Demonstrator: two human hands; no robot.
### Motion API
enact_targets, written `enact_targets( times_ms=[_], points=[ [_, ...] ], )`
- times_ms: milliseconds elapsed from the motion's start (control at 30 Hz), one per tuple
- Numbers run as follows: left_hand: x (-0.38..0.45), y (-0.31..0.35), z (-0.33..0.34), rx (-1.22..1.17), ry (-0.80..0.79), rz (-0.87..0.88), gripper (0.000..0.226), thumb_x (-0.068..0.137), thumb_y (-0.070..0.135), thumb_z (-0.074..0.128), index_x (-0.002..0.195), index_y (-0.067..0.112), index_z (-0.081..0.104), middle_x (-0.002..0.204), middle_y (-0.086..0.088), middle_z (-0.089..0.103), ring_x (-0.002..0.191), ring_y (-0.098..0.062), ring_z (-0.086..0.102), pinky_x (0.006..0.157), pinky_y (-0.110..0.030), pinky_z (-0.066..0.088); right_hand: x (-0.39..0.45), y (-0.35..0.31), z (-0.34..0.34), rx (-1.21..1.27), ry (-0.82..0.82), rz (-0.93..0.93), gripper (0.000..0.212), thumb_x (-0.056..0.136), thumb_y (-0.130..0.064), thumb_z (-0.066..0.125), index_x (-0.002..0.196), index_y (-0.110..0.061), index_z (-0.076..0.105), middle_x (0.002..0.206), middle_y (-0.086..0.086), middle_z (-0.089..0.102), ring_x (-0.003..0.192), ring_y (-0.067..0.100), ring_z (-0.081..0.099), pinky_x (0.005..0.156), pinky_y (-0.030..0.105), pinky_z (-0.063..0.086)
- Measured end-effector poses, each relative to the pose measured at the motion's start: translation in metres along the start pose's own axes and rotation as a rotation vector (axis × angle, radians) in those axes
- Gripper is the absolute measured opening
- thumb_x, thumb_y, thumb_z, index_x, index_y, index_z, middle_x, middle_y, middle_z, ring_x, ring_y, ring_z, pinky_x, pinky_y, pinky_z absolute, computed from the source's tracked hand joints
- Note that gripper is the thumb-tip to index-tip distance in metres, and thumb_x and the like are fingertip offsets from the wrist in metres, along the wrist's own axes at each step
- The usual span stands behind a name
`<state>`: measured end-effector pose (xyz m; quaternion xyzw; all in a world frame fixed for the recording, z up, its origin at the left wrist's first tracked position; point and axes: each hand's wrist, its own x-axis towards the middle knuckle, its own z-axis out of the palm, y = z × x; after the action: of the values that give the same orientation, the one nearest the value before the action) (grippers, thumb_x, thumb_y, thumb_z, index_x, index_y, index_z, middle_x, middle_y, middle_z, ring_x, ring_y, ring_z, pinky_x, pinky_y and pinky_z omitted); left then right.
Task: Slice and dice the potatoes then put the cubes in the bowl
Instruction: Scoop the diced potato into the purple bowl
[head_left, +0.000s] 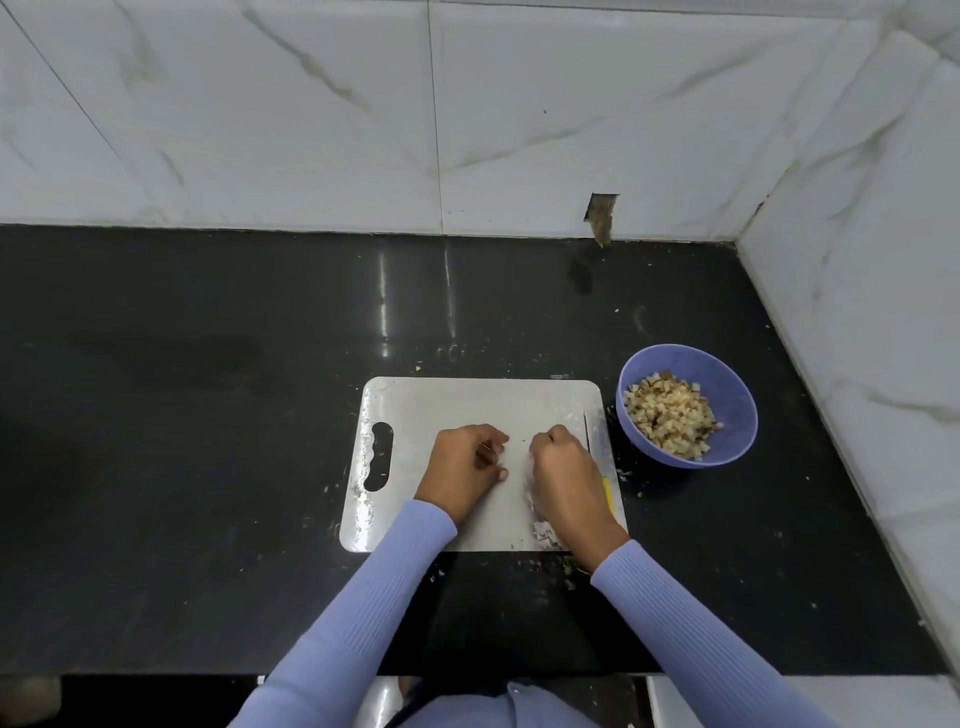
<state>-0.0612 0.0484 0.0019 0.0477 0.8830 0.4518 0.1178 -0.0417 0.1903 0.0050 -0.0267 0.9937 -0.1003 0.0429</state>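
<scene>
From where I sit, both blue sleeves (691, 623) come in from six o'clock and meet over the steel cutting board (467, 400), which lies on the black counter (208, 415). Nearest to me, by the board's front edge at about five o'clock, a small heap of potato scraps (545, 535) lies just beside my right wrist, and more crumbs dot the counter below it. My left hand (465, 465) rests knuckles-up on the board's middle, fingers curled under; I cannot tell whether they pinch anything. My right hand (558, 467) sits just beside it at three o'clock, also curled in a fist, and what it holds, if anything, is hidden beneath it. I judge the two are gathering the last bits together, which would explain why they meet so closely. A knife (592, 447) lies along the board's right edge, its yellow handle (606, 493) peeking out past my right wrist, laid aside, I'd guess, to free both hands. Farther out, at two o'clock from the board and just off its corner, stands the purple bowl (727, 379), already holding a mound of potato cubes (670, 418), so the dicing looks nearly finished. Behind everything rises the marble-tiled wall (467, 130).
</scene>
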Motion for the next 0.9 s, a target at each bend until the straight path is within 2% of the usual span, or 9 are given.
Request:
enact_targets(
  times_ms=[133, 233, 400, 500, 567, 633, 733, 833, 900],
  points=[
    [0.001, 0.007, 0.01, 0.2, 0.036, 0.119, 0.033, 0.078, -0.002, 0.071, 0.109, 0.008, 0.068, 0.09, -0.006, 0.069, 0.083, -0.019, 0.064, 0.083, -0.028, 0.051, -0.01, 0.004, -0.006, 0.028, -0.032, 0.031, 0.03, 0.088, 0.003, 0.048, 0.115, -0.009, 0.047, 0.108, 0.013, 0.056, 0.092, 0.029, 0.057, 0.066, 0.028, 0.034],
    [0.001, 0.008, 0.014, 0.283, 0.068, 0.171, 0.027, 0.083, -0.004, 0.061, 0.106, 0.006, 0.069, 0.089, -0.009, 0.07, 0.083, -0.021, 0.064, 0.081, -0.03, 0.052, -0.005, 0.001, -0.012, 0.076, -0.065, 0.104, 0.025, 0.09, 0.001, 0.043, 0.113, -0.009, 0.041, 0.103, 0.013, 0.058, 0.087, 0.029, 0.058, 0.063, 0.031, 0.038],
    [0.005, 0.014, 0.016, 0.354, 0.025, 0.196, 0.027, 0.078, -0.003, 0.059, 0.102, 0.007, 0.067, 0.089, -0.008, 0.063, 0.08, -0.022, 0.058, 0.074, -0.03, 0.051, 0.002, -0.004, -0.015, 0.099, -0.158, 0.159, 0.03, 0.091, -0.009, 0.053, 0.118, -0.009, 0.04, 0.106, 0.015, 0.06, 0.094, 0.029, 0.06, 0.067, 0.029, 0.04],
    [0.008, 0.019, 0.017, 0.408, -0.012, 0.18, 0.027, 0.075, -0.001, 0.057, 0.101, 0.006, 0.064, 0.09, -0.009, 0.058, 0.08, -0.027, 0.057, 0.072, -0.035, 0.05, 0.004, 0.001, -0.021, 0.23, -0.161, 0.196, 0.028, 0.086, -0.01, 0.061, 0.106, -0.013, 0.042, 0.092, 0.011, 0.06, 0.083, 0.025, 0.059, 0.06, 0.025, 0.039],
    [0.009, 0.021, 0.018, 0.441, -0.036, 0.171, 0.026, 0.076, 0.0, 0.057, 0.101, 0.005, 0.062, 0.091, -0.01, 0.059, 0.081, -0.028, 0.056, 0.072, -0.035, 0.05, 0.003, 0.01, -0.031, 0.439, -0.072, 0.216, 0.027, 0.079, -0.004, 0.064, 0.09, -0.014, 0.042, 0.077, 0.008, 0.058, 0.071, 0.022, 0.058, 0.055, 0.025, 0.039],
    [0.008, 0.02, 0.019, 0.468, -0.037, 0.161, 0.025, 0.079, -0.001, 0.056, 0.103, 0.004, 0.06, 0.089, -0.011, 0.061, 0.08, -0.028, 0.057, 0.073, -0.035, 0.05, 0.003, 0.02, -0.05, 0.599, 0.109, 0.23, 0.025, 0.074, 0.003, 0.064, 0.082, -0.011, 0.045, 0.07, 0.007, 0.058, 0.064, 0.021, 0.058, 0.056, 0.029, 0.043],
    [0.007, 0.021, 0.02, 0.505, -0.023, 0.131, 0.025, 0.083, -0.006, 0.049, 0.105, 0.001, 0.057, 0.084, -0.014, 0.063, 0.077, -0.028, 0.058, 0.073, -0.037, 0.051, 0.002, 0.042, -0.079, 0.602, 0.369, 0.285, 0.014, 0.082, -0.001, 0.063, 0.085, -0.007, 0.051, 0.072, 0.005, 0.058, 0.064, 0.017, 0.058, 0.057, 0.026, 0.046],
    [0.006, 0.023, 0.022, 0.535, -0.052, 0.146, 0.026, 0.086, -0.008, 0.044, 0.109, 0.004, 0.046, 0.09, -0.015, 0.061, 0.076, -0.026, 0.055, 0.071, -0.034, 0.051, 0.003, 0.071, -0.092, 0.471, 0.358, 0.375, 0.007, 0.093, -0.011, 0.058, 0.095, -0.007, 0.053, 0.083, 0.007, 0.063, 0.072, 0.016, 0.06, 0.063, 0.02, 0.047],
    [0.007, 0.022, 0.024, 0.57, -0.062, 0.191, 0.026, 0.089, -0.009, 0.041, 0.111, 0.006, 0.041, 0.095, -0.015, 0.058, 0.08, -0.025, 0.052, 0.074, -0.034, 0.05, -0.001, 0.083, -0.095, 0.477, 0.373, 0.373, 0.006, 0.091, -0.008, 0.06, 0.092, -0.012, 0.055, 0.085, 0.004, 0.065, 0.081, 0.017, 0.063, 0.068, 0.016, 0.046]
  ],
)
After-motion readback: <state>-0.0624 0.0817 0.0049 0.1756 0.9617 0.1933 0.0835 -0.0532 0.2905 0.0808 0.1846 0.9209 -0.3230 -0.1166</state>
